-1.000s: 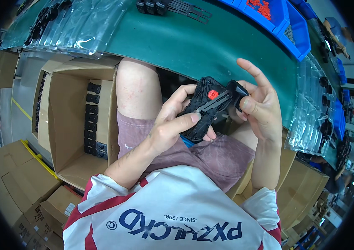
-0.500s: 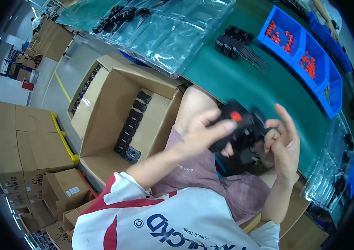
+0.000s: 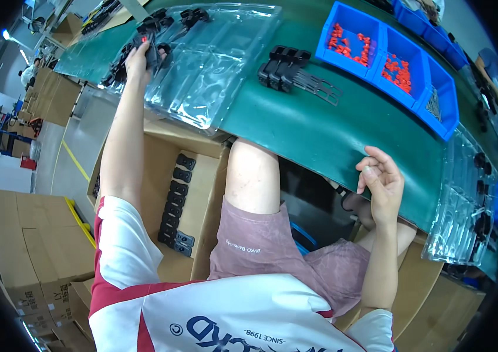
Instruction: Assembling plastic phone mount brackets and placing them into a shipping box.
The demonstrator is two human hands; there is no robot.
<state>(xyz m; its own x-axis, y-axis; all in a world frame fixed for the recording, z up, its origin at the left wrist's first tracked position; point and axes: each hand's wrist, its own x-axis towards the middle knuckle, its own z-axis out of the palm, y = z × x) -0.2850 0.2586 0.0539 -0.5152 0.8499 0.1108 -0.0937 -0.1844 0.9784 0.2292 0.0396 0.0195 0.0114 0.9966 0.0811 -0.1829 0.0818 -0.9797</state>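
Since a moment ago the left hand (image 3: 137,58) has carried the black part (image 3: 151,54) away from the lap and out to the clear tray (image 3: 213,76) on the green bench (image 3: 331,135). Its fingers are closed around the part, holding it at the tray's far left pocket. The right hand (image 3: 381,185) has let go and hangs by the bench edge, fingers loosely curled, holding nothing.

Shirt (image 3: 202,317): white, red short sleeves, dark blue print
Shorts (image 3: 278,258): faded mauve, small white print
Forearms: bare
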